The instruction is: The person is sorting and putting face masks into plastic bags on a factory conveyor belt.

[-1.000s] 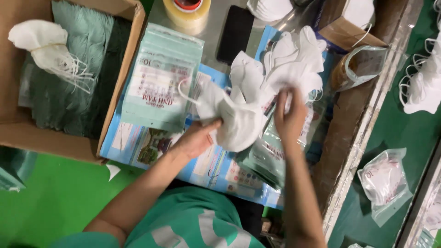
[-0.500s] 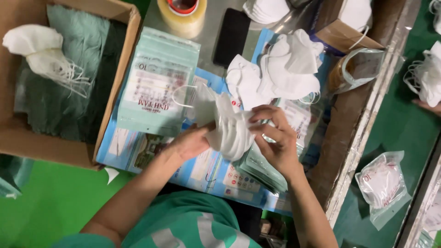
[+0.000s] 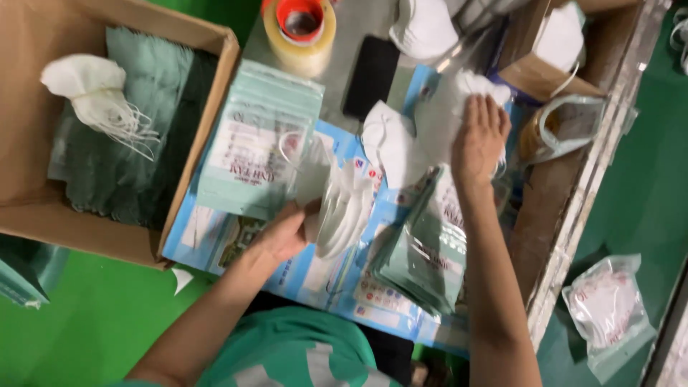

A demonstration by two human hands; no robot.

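Mask stack [image 3: 342, 211] | left hand [image 3: 287, 233] clasps it over the counter [image 3: 358, 21] | right hand [image 3: 480, 140] spread flat on loose masks [image 3: 459, 107] | pouches [image 3: 419, 258] between.

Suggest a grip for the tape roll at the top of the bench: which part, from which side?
Probably from above. The tape roll lies flat with its orange core facing up, so either pinch across the outer wall or hook fingers into the core. A side approach looks tighter: the black phone lies beside it and the cardboard box is near.
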